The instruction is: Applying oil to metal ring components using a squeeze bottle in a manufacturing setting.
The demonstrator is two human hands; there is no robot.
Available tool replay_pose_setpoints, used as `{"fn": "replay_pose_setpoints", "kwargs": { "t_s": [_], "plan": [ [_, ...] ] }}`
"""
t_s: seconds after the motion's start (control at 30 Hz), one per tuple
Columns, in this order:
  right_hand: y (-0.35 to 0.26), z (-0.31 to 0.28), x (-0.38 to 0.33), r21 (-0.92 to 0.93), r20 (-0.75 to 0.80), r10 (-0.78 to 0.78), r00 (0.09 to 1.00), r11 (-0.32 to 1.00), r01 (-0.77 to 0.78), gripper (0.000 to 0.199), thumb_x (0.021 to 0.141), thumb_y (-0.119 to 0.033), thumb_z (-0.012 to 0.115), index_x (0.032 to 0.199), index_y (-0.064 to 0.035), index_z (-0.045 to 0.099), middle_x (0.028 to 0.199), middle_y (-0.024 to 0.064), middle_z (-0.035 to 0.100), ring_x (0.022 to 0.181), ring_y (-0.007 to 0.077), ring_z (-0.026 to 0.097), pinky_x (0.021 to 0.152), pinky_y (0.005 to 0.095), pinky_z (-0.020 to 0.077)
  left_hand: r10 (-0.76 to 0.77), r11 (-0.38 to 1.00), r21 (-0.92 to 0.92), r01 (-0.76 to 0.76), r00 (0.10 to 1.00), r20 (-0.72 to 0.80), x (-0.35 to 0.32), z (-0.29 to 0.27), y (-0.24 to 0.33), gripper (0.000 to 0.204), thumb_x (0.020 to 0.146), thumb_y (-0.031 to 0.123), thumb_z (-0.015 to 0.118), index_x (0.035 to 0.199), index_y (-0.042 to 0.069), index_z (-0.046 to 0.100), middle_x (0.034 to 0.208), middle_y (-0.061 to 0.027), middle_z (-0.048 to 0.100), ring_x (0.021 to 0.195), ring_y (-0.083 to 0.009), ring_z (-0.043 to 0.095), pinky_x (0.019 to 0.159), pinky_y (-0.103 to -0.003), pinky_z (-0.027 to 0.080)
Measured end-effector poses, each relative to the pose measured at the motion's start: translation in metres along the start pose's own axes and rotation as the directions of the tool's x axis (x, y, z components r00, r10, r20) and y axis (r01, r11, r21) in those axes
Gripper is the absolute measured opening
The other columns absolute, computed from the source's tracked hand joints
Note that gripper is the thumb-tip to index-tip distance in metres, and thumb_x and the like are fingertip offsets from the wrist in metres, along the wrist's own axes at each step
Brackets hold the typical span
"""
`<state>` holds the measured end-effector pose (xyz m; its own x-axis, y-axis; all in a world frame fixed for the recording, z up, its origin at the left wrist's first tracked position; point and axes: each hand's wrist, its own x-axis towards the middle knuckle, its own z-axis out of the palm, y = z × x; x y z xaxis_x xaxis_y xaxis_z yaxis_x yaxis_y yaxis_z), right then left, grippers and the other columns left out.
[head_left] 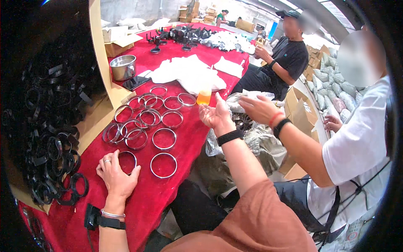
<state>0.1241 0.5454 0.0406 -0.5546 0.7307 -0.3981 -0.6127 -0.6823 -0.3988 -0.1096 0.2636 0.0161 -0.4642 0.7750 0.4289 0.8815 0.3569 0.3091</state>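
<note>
My left hand (116,176) grips a thin dark metal ring (135,156) lying on the red cloth, its thumb and fingers at opposite sides of the rim. Just right of it lies a shiny ring (163,165), with another ring (164,139) beyond. Farther back, several similar rings (147,117) overlap in a loose group. Over the table's right edge my right hand (217,115) is turned palm up, fingers loosely curled and thumb apart. A small container of orange liquid (204,98) shows right beside its fingertips; no grip on it is visible.
A large cardboard box (100,54) full of black ring parts stands at left. Behind the rings are a metal cup (123,67) and white cloth (184,73). A co-worker's hand (262,110) reaches close to my right hand, above plastic bags (252,138). Another person sits beyond.
</note>
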Motion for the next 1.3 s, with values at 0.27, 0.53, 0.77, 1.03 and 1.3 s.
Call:
{"fn": "replay_pose_setpoints", "kwargs": {
  "t_s": [0.27, 0.53, 0.77, 1.03, 1.3],
  "plan": [
    [-0.021, 0.002, 0.038, 0.296, 0.132, -0.022, 0.991, 0.955, -0.018, 0.099, 0.068, -0.083, 0.040, 0.113, 0.0051, 0.046, 0.093, 0.0265, 0.051, 0.066, 0.0220, 0.055, 0.042, 0.0213, 0.0434, 0.070, 0.997, 0.036, -0.068, 0.997, -0.040, -0.003, 0.002, 0.000, 0.069, 0.062, 0.033, 0.076, 0.118, 0.003, 0.048, 0.115, -0.0142, 0.048, 0.112, -0.0299, 0.042, 0.098, -0.046, 0.028],
    [-0.012, -0.003, 0.076, 0.486, 0.105, 0.028, 0.994, 0.870, -0.076, 0.067, 0.086, -0.061, 0.037, 0.104, 0.0014, 0.053, 0.094, 0.0300, 0.051, 0.065, 0.0227, 0.056, 0.038, 0.0193, 0.0438, 0.101, 0.987, 0.129, -0.099, 0.995, -0.009, -0.007, 0.001, 0.002, 0.063, 0.065, 0.032, 0.072, 0.116, 0.002, 0.051, 0.113, -0.0148, 0.050, 0.111, -0.0314, 0.043, 0.099, -0.044, 0.026],
    [-0.020, 0.001, 0.059, 0.368, 0.127, -0.162, 0.979, 0.924, 0.105, 0.034, 0.083, -0.033, 0.056, 0.103, -0.0065, 0.054, 0.085, 0.0119, 0.059, 0.067, 0.0233, 0.058, 0.046, 0.0238, 0.0450, 0.148, 0.982, 0.121, -0.144, 0.989, -0.019, 0.001, -0.001, 0.008, 0.059, 0.067, 0.033, 0.071, 0.115, 0.003, 0.053, 0.111, -0.0144, 0.052, 0.109, -0.0304, 0.046, 0.098, -0.043, 0.027],
    [-0.023, -0.031, -0.048, -0.100, 0.403, -0.189, 0.895, 0.964, 0.248, 0.036, 0.086, -0.034, 0.058, 0.113, -0.0118, 0.052, 0.102, 0.0085, 0.062, 0.085, 0.0222, 0.061, 0.052, 0.0311, 0.0481, 0.109, 0.984, 0.143, -0.107, 0.994, -0.002, -0.004, 0.003, -0.001, 0.074, 0.065, 0.039, 0.074, 0.125, 0.005, 0.047, 0.116, -0.0147, 0.050, 0.113, -0.0311, 0.043, 0.099, -0.044, 0.027],
    [0.012, -0.100, -0.119, -0.268, 0.375, -0.265, 0.889, 0.886, 0.377, 0.051, 0.087, -0.038, 0.057, 0.126, -0.0089, 0.043, 0.107, 0.0204, 0.058, 0.094, 0.0289, 0.061, 0.067, 0.0347, 0.0545, 0.018, 0.997, 0.069, -0.030, 0.986, 0.165, 0.008, -0.005, -0.004, 0.081, 0.062, 0.036, 0.074, 0.129, 0.002, 0.043, 0.123, -0.0167, 0.044, 0.115, -0.0317, 0.041, 0.099, -0.043, 0.031]
  ]
}}
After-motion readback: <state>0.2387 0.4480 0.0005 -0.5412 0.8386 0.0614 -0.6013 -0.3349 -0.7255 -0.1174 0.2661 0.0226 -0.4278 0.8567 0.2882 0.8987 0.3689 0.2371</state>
